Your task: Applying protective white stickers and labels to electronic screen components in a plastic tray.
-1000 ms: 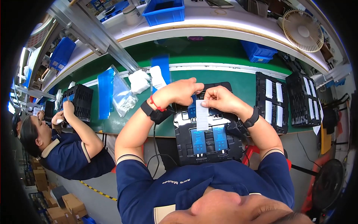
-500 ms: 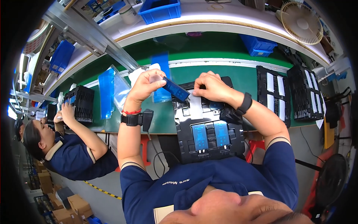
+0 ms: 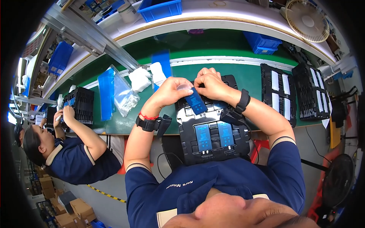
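Both my hands hold one flat blue battery-like cell [image 3: 196, 101] above a black moulded tray [image 3: 213, 129] at the near edge of the green table. My left hand [image 3: 173, 91] grips the cell's left end and a thin clear film piece. My right hand [image 3: 211, 83] pinches the cell's upper end. Two more blue cells [image 3: 215, 136] lie side by side in the tray's near pockets. Each wrist carries a black strap; the left wrist also has a red band.
Two black trays [image 3: 296, 93] with white pieces lie at the right. Clear bags [image 3: 125, 95], blue sheets [image 3: 106, 93] and white gloves [image 3: 146, 76] lie at the left. A co-worker [image 3: 64, 152] sits at left, hands at another black tray [image 3: 81, 104]. Blue bins [image 3: 262, 41] and a fan [image 3: 306, 19] stand beyond.
My left hand swung out to the left with a blue cell, then came back. Both hands now meet over the tray, holding the cell between them.
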